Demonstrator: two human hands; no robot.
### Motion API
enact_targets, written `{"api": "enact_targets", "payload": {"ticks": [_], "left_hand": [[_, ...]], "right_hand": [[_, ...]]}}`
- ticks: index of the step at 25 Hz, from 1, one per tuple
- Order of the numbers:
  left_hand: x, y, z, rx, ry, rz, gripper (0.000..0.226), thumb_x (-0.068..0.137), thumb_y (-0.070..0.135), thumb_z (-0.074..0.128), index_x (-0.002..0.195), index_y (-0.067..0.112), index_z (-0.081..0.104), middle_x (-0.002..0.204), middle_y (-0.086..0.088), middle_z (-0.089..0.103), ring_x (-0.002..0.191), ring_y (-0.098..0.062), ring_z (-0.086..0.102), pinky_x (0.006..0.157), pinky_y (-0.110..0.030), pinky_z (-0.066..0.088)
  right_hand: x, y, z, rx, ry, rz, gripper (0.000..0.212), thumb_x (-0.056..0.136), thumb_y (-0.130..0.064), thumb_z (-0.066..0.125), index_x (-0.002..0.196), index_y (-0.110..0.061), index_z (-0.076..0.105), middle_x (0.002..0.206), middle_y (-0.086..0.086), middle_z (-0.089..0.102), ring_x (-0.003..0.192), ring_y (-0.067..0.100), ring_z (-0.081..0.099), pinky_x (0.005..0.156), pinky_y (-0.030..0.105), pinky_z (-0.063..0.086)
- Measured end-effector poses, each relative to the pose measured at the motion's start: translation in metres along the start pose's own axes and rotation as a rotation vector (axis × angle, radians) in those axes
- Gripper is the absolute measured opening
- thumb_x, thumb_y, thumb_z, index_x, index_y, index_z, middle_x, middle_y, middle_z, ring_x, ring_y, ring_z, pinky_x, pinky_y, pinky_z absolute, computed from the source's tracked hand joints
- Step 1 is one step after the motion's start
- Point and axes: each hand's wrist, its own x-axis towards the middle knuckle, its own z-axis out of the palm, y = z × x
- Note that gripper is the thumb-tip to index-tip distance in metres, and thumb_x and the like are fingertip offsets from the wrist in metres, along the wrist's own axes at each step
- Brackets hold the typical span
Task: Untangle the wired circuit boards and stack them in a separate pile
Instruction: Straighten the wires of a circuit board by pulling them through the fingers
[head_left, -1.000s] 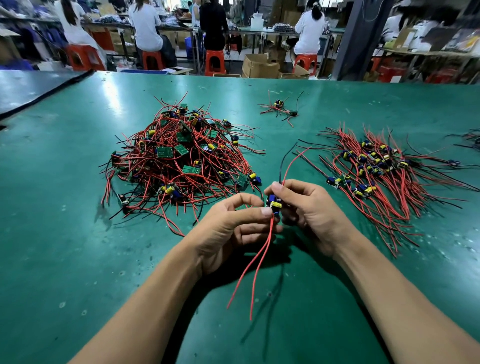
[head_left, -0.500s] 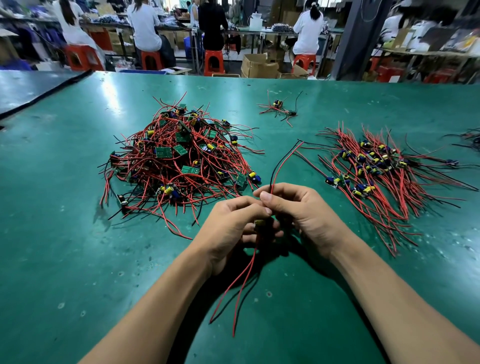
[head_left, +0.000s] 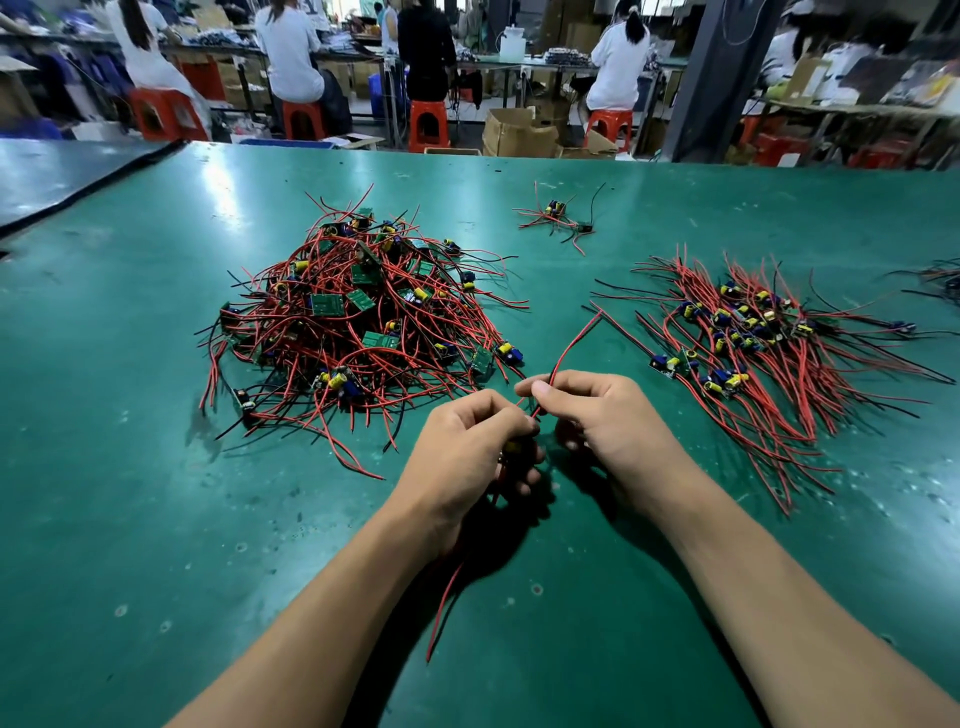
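A tangled heap of small green circuit boards with red and black wires (head_left: 358, 322) lies on the green table, left of centre. To the right lies a sorted pile of boards (head_left: 748, 338), their wires fanned out. My left hand (head_left: 467, 447) grips one wired board (head_left: 511, 446), mostly hidden inside the fingers. Its red wires hang down toward me. My right hand (head_left: 597, 421) pinches that board's upper red and black wires (head_left: 571, 345), which run up and to the right.
A small loose clump of wired boards (head_left: 558, 215) lies farther back. More wires (head_left: 940, 275) reach in from the right edge. Behind the green table (head_left: 130, 493), people sit on red stools at other benches, with cardboard boxes (head_left: 514, 132) on the floor.
The board has slipped deeper into my left hand and is barely visible now. My right hand's pinch has slid along the upper wires, which now point further right. The hanging wires swung slightly left.
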Motion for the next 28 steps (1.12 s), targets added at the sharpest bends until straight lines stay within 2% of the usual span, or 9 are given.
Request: {"api": "enact_targets", "payload": {"ticks": [5, 13, 15, 17, 19, 21, 23, 25, 28], "left_hand": [[0.0, 0.0, 0.001, 0.006, -0.036, -0.026, 0.019, 0.086, -0.002, 0.057, 0.071, 0.008, 0.059, 0.06, -0.012, 0.061, 0.045, -0.021, 0.054, 0.041, -0.021, 0.043], [-0.002, 0.005, -0.002, -0.001, -0.07, -0.069, 0.018, 0.087, -0.002, 0.058, 0.071, 0.007, 0.058, 0.063, -0.016, 0.061, 0.045, -0.021, 0.055, 0.041, -0.022, 0.045], [-0.002, 0.004, -0.003, -0.016, -0.054, -0.074, 0.017, 0.087, -0.001, 0.059, 0.072, 0.007, 0.059, 0.063, -0.016, 0.061, 0.046, -0.021, 0.056, 0.041, -0.022, 0.046], [-0.001, 0.002, -0.005, -0.054, -0.034, -0.072, 0.016, 0.089, 0.001, 0.06, 0.074, 0.007, 0.059, 0.063, -0.015, 0.061, 0.046, -0.021, 0.056, 0.042, -0.022, 0.046], [-0.001, 0.001, -0.005, -0.075, -0.023, -0.063, 0.014, 0.091, 0.004, 0.06, 0.077, 0.006, 0.057, 0.063, -0.015, 0.062, 0.045, -0.02, 0.056, 0.041, -0.022, 0.046], [0.0, 0.0, -0.004, -0.065, -0.008, -0.06, 0.011, 0.091, 0.003, 0.058, 0.08, 0.005, 0.057, 0.062, -0.016, 0.062, 0.044, -0.02, 0.055, 0.041, -0.022, 0.045], [0.0, 0.0, -0.003, -0.032, -0.017, -0.058, 0.011, 0.09, 0.001, 0.057, 0.079, 0.004, 0.057, 0.061, -0.015, 0.061, 0.043, -0.02, 0.055, 0.041, -0.021, 0.045], [0.0, 0.001, -0.002, -0.001, -0.044, -0.057, 0.013, 0.088, -0.001, 0.057, 0.076, 0.005, 0.057, 0.061, -0.015, 0.059, 0.043, -0.02, 0.054, 0.041, -0.021, 0.044], [-0.003, 0.003, -0.002, 0.058, -0.099, -0.045, 0.018, 0.087, -0.001, 0.058, 0.071, 0.007, 0.057, 0.059, -0.013, 0.059, 0.043, -0.02, 0.052, 0.041, -0.019, 0.041]], "right_hand": [[0.011, 0.003, -0.008, -0.11, 0.197, -0.06, 0.015, 0.096, -0.014, 0.061, 0.098, -0.016, 0.076, 0.041, -0.013, 0.041, 0.032, 0.004, 0.026, 0.034, 0.013, 0.023], [0.023, 0.014, -0.024, -0.189, 0.402, -0.201, 0.019, 0.094, -0.031, 0.064, 0.087, -0.017, 0.076, 0.046, -0.014, 0.039, 0.045, 0.013, 0.029, 0.049, 0.023, 0.023], [0.022, 0.013, -0.022, -0.024, 0.354, -0.142, 0.023, 0.096, -0.032, 0.065, 0.086, -0.014, 0.075, 0.055, -0.011, 0.048, 0.041, 0.011, 0.032, 0.043, 0.019, 0.023], [0.013, 0.01, -0.014, 0.139, 0.152, -0.034, 0.034, 0.089, -0.04, 0.071, 0.09, -0.006, 0.071, 0.059, -0.004, 0.051, 0.037, 0.01, 0.034, 0.04, 0.016, 0.025], [0.002, 0.01, -0.004, 0.126, -0.111, 0.054, 0.044, 0.084, -0.044, 0.076, 0.094, -0.002, 0.067, 0.057, 0.004, 0.049, 0.04, 0.014, 0.041, 0.042, 0.019, 0.031], [-0.003, 0.008, 0.001, 0.076, -0.229, 0.075, 0.034, 0.087, -0.036, 0.074, 0.094, -0.003, 0.069, 0.06, 0.011, 0.05, 0.045, 0.017, 0.045, 0.046, 0.024, 0.035], [-0.001, 0.005, -0.001, 0.022, -0.172, 0.078, 0.024, 0.088, -0.032, 0.072, 0.094, -0.008, 0.074, 0.062, 0.011, 0.047, 0.045, 0.015, 0.036, 0.045, 0.023, 0.025], [0.002, 0.003, -0.007, 0.015, -0.081, 0.073, 0.021, 0.091, -0.033, 0.069, 0.095, -0.013, 0.075, 0.052, 0.005, 0.037, 0.04, 0.012, 0.027, 0.044, 0.019, 0.017], [0.01, 0.003, -0.015, 0.089, 0.085, 0.038, 0.02, 0.095, -0.027, 0.066, 0.086, -0.012, 0.075, 0.048, -0.003, 0.035, 0.035, 0.008, 0.025, 0.042, 0.014, 0.018]]}}
